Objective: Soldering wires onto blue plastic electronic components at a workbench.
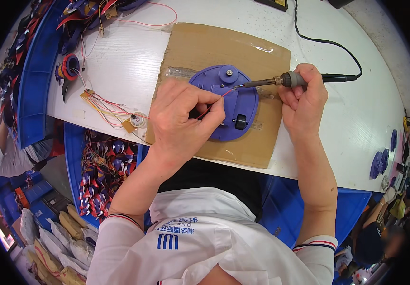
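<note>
A rounded purple plastic base [248, 97] lies on a sheet of cardboard [214, 40]. It carries a small black wheel [239, 122] and a round raised boss with a metal centre [229, 73]. My left hand [179, 109] is closed over the base's left side, pinching a thin red wire [227, 93] between thumb and fingertips. From the right, my right hand [305, 97] grips a soldering iron [276, 81] by its handle. The iron's tip meets the wire's end, or nearly so, above the base; exact contact is too small to tell.
Left of the cardboard lie loose wires with a small circuit board [88, 95] and a round white part [138, 120]. Blue bins [41, 76] of coloured parts stand at the left. The iron's black cord [328, 42] curves across the white table [352, 118]. Purple pieces [379, 164] sit far right.
</note>
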`<state>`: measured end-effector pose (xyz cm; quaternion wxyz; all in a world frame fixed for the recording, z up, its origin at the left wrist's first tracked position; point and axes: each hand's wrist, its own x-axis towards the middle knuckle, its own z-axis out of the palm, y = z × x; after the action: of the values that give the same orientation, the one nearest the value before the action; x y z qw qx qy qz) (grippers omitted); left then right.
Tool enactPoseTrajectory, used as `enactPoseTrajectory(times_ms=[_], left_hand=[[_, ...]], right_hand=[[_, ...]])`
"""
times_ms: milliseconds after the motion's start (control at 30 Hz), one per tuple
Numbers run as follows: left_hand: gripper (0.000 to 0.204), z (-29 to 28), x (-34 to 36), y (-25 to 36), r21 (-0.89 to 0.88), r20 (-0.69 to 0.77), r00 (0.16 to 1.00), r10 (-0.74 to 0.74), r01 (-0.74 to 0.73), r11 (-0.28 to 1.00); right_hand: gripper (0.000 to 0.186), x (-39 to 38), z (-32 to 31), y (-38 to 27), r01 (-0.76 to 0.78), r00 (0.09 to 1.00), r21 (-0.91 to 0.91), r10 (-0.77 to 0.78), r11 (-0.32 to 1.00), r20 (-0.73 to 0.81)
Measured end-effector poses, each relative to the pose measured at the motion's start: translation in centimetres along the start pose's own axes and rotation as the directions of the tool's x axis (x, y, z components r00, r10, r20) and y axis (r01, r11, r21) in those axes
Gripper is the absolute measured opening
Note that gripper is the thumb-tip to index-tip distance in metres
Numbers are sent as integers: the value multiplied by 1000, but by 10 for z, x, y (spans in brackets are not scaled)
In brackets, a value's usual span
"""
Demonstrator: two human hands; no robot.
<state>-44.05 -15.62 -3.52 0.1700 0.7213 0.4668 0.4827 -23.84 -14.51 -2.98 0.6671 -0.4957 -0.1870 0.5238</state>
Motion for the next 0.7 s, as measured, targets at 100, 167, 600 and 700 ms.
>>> enactPoseTrajectory(times_ms=[100, 167, 600, 700], left_hand=[[17, 0, 0, 1, 0, 2, 1000, -9, 9, 1000], [17, 0, 0, 1, -1, 4, 1000, -18, 18, 1000], [17, 2, 1, 1, 2, 0, 1000, 17, -17, 1000], [18, 2, 1, 1, 10, 4, 1000, 13, -13, 1000]], right_hand=[[17, -1, 1, -1, 6, 1000, -6, -6, 1000, 4], [17, -1, 1, -2, 11, 1000, -11, -11, 1000, 7], [18, -2, 3, -1, 28, 1000, -39, -29, 999, -10], [19, -2, 3, -1, 32, 999, -47, -32, 998, -12]])
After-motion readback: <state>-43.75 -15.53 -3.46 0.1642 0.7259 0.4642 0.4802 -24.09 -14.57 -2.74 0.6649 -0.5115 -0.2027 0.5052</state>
